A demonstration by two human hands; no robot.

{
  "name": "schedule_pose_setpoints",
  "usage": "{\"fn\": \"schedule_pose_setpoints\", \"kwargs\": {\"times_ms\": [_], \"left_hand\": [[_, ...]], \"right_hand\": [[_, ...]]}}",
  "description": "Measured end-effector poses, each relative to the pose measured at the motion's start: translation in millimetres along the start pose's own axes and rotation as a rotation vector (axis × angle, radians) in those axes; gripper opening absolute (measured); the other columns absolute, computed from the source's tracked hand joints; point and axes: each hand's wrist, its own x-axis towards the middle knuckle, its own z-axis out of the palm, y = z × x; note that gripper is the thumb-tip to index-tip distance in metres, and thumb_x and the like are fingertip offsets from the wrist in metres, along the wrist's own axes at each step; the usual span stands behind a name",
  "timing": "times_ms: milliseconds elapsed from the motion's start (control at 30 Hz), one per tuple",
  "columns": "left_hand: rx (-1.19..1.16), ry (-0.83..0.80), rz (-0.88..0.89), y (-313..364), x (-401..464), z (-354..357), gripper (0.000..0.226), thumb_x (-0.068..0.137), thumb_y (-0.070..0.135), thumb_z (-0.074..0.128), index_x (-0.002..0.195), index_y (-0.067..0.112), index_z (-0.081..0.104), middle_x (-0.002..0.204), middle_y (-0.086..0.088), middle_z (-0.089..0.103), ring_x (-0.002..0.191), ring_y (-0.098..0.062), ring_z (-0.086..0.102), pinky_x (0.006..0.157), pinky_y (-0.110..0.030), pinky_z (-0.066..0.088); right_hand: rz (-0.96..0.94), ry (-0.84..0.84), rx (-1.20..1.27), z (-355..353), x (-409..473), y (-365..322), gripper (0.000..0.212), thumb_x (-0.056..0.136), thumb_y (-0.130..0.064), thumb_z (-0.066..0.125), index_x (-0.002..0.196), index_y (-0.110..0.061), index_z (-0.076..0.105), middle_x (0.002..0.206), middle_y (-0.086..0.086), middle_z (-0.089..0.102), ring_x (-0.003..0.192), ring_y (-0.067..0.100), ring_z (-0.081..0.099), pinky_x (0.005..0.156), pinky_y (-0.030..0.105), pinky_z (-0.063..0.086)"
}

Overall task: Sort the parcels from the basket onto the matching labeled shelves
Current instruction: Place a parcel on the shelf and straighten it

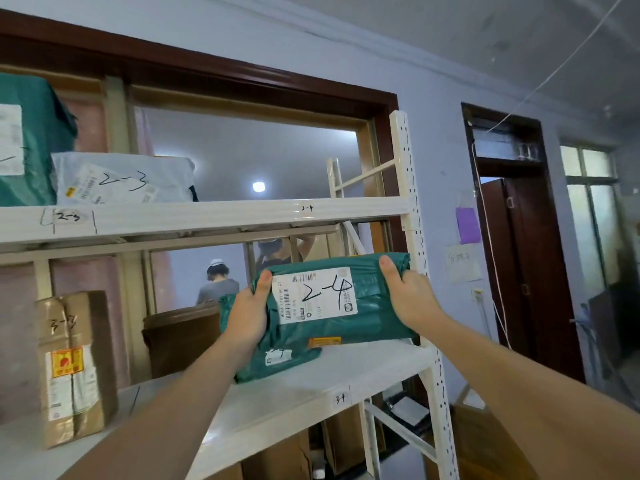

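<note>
Hands grip a green plastic mailer parcel marked "2-4" (332, 303): left hand (247, 315) clasps its left end, right hand (408, 296) its right end, raised over the white metal shelf (377, 367) near its right edge, below the upper beam's "2-4" label (307, 208).

Both arms outstretched, left hand (248, 311) and right hand (410, 294) gripping.

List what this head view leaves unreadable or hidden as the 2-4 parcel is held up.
- Small print on the green parcel: too small.
- Lower green parcel: its mark is half covered by the held one.
- Fingers of the left hand and right hand: behind the parcel.
- Big green parcel: cut by the left edge.
</note>
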Motion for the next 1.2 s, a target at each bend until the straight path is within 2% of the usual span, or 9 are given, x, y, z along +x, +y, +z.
{"fn": "schedule_pose_setpoints", "kwargs": {"times_ms": [100,200,333,467,667,800,867,1000,1200], "left_hand": [[0.054,0.051,0.085,28.6,26.7,-7.0,0.05,0.104,0.054,0.042,0.106,0.014,0.072,0.095,-0.002,0.078,0.094,-0.025,0.074,0.087,-0.041,0.057],[0.086,0.068,0.174,56.4,51.3,-10.2,0.052,0.101,0.058,0.045,0.104,0.014,0.074,0.098,-0.005,0.079,0.096,-0.03,0.074,0.091,-0.049,0.057],[0.061,0.128,0.257,91.2,76.0,-0.9,0.044,0.104,0.051,0.043,0.102,0.015,0.069,0.09,0.0,0.079,0.085,-0.022,0.077,0.071,-0.035,0.061],[0.085,0.201,0.33,124.8,108.0,9.9,0.041,0.106,0.05,0.041,0.101,0.018,0.065,0.093,0.0,0.078,0.083,-0.021,0.076,0.064,-0.032,0.059],[0.192,0.272,0.454,167.8,153.9,12.1,0.033,0.108,0.046,0.041,0.1,0.026,0.065,0.105,-0.001,0.076,0.101,-0.024,0.072,0.094,-0.049,0.057],[0.365,0.337,0.431,183.5,179.6,-1.0,0.034,0.107,0.048,0.042,0.096,0.027,0.066,0.101,-0.003,0.076,0.1,-0.028,0.072,0.097,-0.053,0.055],[0.448,0.366,0.394,185.2,190.2,-8.1,0.034,0.108,0.045,0.041,0.097,0.023,0.065,0.101,-0.003,0.076,0.099,-0.027,0.071,0.097,-0.051,0.055],[0.535,0.407,0.343,177.1,212.8,-23.7,0.035,0.107,0.046,0.043,0.099,0.021,0.065,0.103,-0.007,0.075,0.099,-0.03,0.071,0.096,-0.051,0.056],[0.401,0.371,0.259,160.2,222.0,-25.9,0.042,0.106,0.05,0.042,0.112,0.015,0.066,0.104,-0.009,0.076,0.095,-0.03,0.073,0.088,-0.05,0.06]], "right_hand": [[-0.058,0.003,0.039,2.6,37.0,-25.1,0.073,0.097,-0.071,0.027,0.084,-0.009,0.064,0.083,0.009,0.07,0.078,0.025,0.069,0.075,0.038,0.058],[-0.146,0.01,0.095,4.6,73.9,-42.5,0.065,0.1,-0.066,0.029,0.076,-0.016,0.061,0.077,0.004,0.067,0.074,0.021,0.067,0.066,0.03,0.051],[-0.226,-0.035,0.157,7.7,130.5,-63.7,0.073,0.096,-0.075,0.026,0.079,-0.015,0.063,0.085,0.012,0.071,0.081,0.027,0.07,0.084,0.046,0.058],[-0.322,-0.014,0.219,4.7,180.0,-83.5,0.068,0.098,-0.071,0.027,0.086,-0.015,0.063,0.09,0.01,0.068,0.087,0.026,0.066,0.088,0.041,0.054],[-0.414,0.028,0.209,6.8,252.8,-108.9,0.078,0.098,-0.072,0.025,0.076,-0.008,0.061,0.081,0.012,0.066,0.078,0.028,0.064,0.07,0.037,0.051],[-0.389,-0.171,0.188,22.2,286.2,-115.0,0.109,0.075,-0.097,0.022,0.1,-0.002,0.069,0.096,0.016,0.073,0.09,0.033,0.07,0.091,0.046,0.054],[-0.371,-0.342,0.246,31.0,295.3,-115.0,0.095,0.076,-0.093,0.034,0.104,-0.008,0.068,0.103,0.012,0.075,0.095,0.029,0.072,0.096,0.047,0.054],[-0.371,-0.573,0.42,46.3,308.6,-111.6,0.032,0.098,-0.049,0.057,0.105,-0.019,0.062,0.114,0.007,0.074,0.1,0.022,0.072,0.1,0.046,0.055],[-0.367,-0.694,0.424,55.2,320.2,-109.2,0.032,0.093,-0.034,0.069,0.119,-0.015,0.063,0.114,0.006,0.075,0.108,0.025,0.071,0.102,0.047,0.054]]}}
